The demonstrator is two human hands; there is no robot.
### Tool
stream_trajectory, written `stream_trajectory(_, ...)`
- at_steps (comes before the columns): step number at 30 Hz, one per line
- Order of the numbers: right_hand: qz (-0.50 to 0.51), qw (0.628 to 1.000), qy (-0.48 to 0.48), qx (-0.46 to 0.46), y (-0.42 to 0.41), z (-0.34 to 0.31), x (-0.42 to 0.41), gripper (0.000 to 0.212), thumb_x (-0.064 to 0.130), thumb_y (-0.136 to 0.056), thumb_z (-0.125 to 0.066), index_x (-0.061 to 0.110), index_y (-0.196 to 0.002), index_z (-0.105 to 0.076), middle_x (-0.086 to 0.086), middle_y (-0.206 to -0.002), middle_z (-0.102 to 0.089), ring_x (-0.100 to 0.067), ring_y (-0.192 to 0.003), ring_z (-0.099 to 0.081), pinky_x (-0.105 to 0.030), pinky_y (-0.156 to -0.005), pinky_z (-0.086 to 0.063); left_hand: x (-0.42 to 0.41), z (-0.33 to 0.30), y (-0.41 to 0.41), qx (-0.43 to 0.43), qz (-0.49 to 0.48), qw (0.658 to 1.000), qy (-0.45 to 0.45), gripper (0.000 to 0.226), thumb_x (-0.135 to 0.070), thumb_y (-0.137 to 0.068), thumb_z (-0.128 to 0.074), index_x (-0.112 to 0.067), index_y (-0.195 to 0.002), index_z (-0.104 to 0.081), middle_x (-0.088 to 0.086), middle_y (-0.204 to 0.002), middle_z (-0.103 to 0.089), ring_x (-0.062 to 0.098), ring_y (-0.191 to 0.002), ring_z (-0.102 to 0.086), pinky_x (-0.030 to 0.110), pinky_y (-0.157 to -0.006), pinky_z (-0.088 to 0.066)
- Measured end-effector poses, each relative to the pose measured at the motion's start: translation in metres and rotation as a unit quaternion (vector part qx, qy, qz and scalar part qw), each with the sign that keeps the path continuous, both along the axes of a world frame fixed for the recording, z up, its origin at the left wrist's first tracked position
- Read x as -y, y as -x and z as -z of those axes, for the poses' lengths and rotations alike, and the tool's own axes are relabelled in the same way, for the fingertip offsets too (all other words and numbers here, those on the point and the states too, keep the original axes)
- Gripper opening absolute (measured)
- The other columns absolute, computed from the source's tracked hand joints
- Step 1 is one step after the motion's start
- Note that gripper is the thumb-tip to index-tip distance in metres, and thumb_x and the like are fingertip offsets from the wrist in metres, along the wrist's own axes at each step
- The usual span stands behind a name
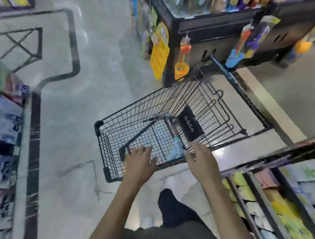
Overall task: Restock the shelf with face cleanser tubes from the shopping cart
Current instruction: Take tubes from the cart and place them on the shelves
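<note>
A black wire shopping cart (113, 131) stands on the floor in front of me. Light blue face cleanser tubes (176, 151) lie in its near right corner, blurred. My left hand (140, 160) reaches over the cart's near rim with fingers spread and holds nothing. My right hand (199, 159) hovers just right of the tubes, fingers extended, thumb close to a tube; I cannot tell if it touches. The shelf (270, 183) with yellow and white packs runs along my right side.
A dark display stand (193, 29) with hanging toys and yellow packs stands beyond the cart. Another shelf with packaged goods (4, 113) lines the left. Grey tiled floor (93, 63) with black inlay stretches ahead. My leg and shoe (168, 199) are below the cart.
</note>
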State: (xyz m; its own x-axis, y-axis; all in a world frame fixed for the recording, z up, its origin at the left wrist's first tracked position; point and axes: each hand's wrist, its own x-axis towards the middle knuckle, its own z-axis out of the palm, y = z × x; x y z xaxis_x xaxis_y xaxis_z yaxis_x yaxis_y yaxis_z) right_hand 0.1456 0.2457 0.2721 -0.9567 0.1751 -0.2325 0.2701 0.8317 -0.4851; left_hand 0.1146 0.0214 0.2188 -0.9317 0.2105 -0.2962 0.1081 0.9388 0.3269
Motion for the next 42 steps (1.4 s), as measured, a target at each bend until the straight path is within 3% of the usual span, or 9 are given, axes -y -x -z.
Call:
stream_trajectory(9,-0.019,0.992,0.007,0.128,0.119,0.077,-0.05,0.04,0.038,-0.105,-0.055,0.018,-0.14,-0.056,-0.008,-0.134,-0.063,-0.03,-0.118,-0.061,-0.04,-0.089,-0.05,-0.067,0.064,0.079,0.142,-0.041,0.989,-0.031,0.053,-0.04,-0.102,-0.053,-0.016,-0.149,-0.046,0.014,-0.138,-0.056,0.035,-0.126,-0.052,0.046,-0.104,-0.046)
stream_trajectory(12,-0.033,0.982,0.001,0.186,0.153,0.124,-0.053,0.044,0.047,-0.106,-0.048,0.018,-0.137,-0.056,-0.008,-0.127,-0.067,-0.03,-0.111,-0.064,-0.035,-0.076,-0.04,-0.085,0.099,0.102,0.192,-0.054,0.979,-0.047,0.051,-0.036,-0.101,-0.056,-0.014,-0.146,-0.048,0.015,-0.138,-0.056,0.035,-0.125,-0.054,0.045,-0.102,-0.047)
stream_trajectory(15,-0.008,0.973,0.026,0.229,0.178,0.184,-0.054,0.048,0.053,-0.105,-0.044,0.02,-0.139,-0.055,-0.007,-0.125,-0.069,-0.029,-0.107,-0.067,-0.035,-0.076,-0.044,-0.102,0.144,0.122,0.243,-0.078,0.965,-0.057,0.047,-0.03,-0.099,-0.058,-0.014,-0.143,-0.05,0.013,-0.135,-0.056,0.033,-0.122,-0.055,0.046,-0.099,-0.049)
stream_trajectory(21,0.001,0.953,0.016,0.304,0.211,0.313,-0.056,0.046,0.034,-0.102,-0.054,0.013,-0.143,-0.05,-0.02,-0.128,-0.064,-0.038,-0.113,-0.064,-0.04,-0.083,-0.048,-0.126,0.271,0.141,0.304,-0.078,0.948,-0.049,0.045,-0.017,-0.092,-0.06,-0.013,-0.136,-0.053,0.015,-0.125,-0.058,0.034,-0.11,-0.06,0.046,-0.089,-0.055)
stream_trajectory(25,-0.008,0.949,0.002,0.315,0.216,0.392,-0.055,0.048,0.031,-0.099,-0.055,0.013,-0.142,-0.046,-0.022,-0.127,-0.062,-0.042,-0.115,-0.063,-0.048,-0.091,-0.055,-0.137,0.348,0.142,0.313,-0.056,0.948,-0.036,0.041,-0.017,-0.089,-0.059,-0.012,-0.13,-0.054,0.015,-0.124,-0.057,0.036,-0.114,-0.057,0.048,-0.088,-0.054)
stream_trajectory(30,-0.004,0.947,-0.037,0.32,0.22,0.448,-0.056,0.046,0.029,-0.101,-0.057,0.008,-0.141,-0.045,-0.023,-0.131,-0.057,-0.043,-0.119,-0.06,-0.047,-0.092,-0.05,-0.145,0.41,0.14,0.321,-0.028,0.947,-0.012,0.059,-0.035,-0.092,-0.067,-0.015,-0.142,-0.045,0.017,-0.132,-0.055,0.037,-0.119,-0.055,0.053,-0.093,-0.054)
stream_trajectory(34,0.011,0.958,-0.071,0.279,0.222,0.472,-0.052,0.041,0.029,-0.1,-0.059,0.009,-0.134,-0.047,-0.02,-0.127,-0.058,-0.042,-0.115,-0.064,-0.046,-0.087,-0.052,-0.15,0.431,0.139,0.309,-0.024,0.951,0.006,0.064,-0.034,-0.088,-0.073,-0.015,-0.141,-0.044,0.016,-0.127,-0.058,0.037,-0.113,-0.059,0.052,-0.087,-0.057)
stream_trajectory(38,0.003,0.963,-0.108,0.245,0.219,0.483,-0.053,0.034,0.022,-0.102,-0.056,0.013,-0.133,-0.047,-0.016,-0.124,-0.061,-0.041,-0.11,-0.066,-0.048,-0.084,-0.052,-0.156,0.437,0.136,0.286,-0.027,0.958,-0.005,0.059,-0.02,-0.088,-0.07,-0.01,-0.14,-0.044,0.015,-0.128,-0.054,0.036,-0.115,-0.054,0.049,-0.088,-0.053)
stream_trajectory(42,0.037,0.964,-0.067,0.256,0.221,0.478,-0.061,0.042,0.02,-0.095,-0.067,0.016,-0.134,-0.052,-0.012,-0.127,-0.063,-0.039,-0.11,-0.064,-0.045,-0.087,-0.05,-0.152,0.433,0.138,0.282,-0.029,0.958,-0.03,0.045,-0.012,-0.086,-0.068,-0.006,-0.127,-0.05,0.014,-0.119,-0.055,0.033,-0.107,-0.055,0.044,-0.082,-0.05)
